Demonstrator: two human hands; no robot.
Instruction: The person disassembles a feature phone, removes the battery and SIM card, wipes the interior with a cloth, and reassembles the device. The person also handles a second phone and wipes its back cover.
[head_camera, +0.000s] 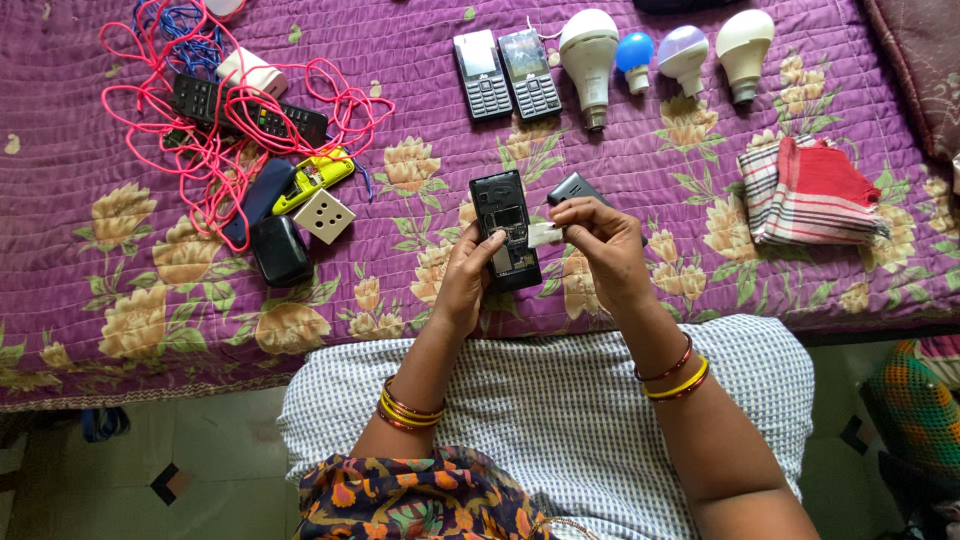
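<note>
Phone (505, 228), black with its back open, sits gripped in the left hand (468, 282) over the purple bed (120, 150), while the right hand (605, 250) just beside it pinches a small white piece (543, 234) against its edge.

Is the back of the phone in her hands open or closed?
Open. The phone in the left hand shows bare insides, no back cover.

matt black plastic phone (505, 228), quilted purple cloth bedspread (120, 300), glossy bulbs (588, 55)
</note>
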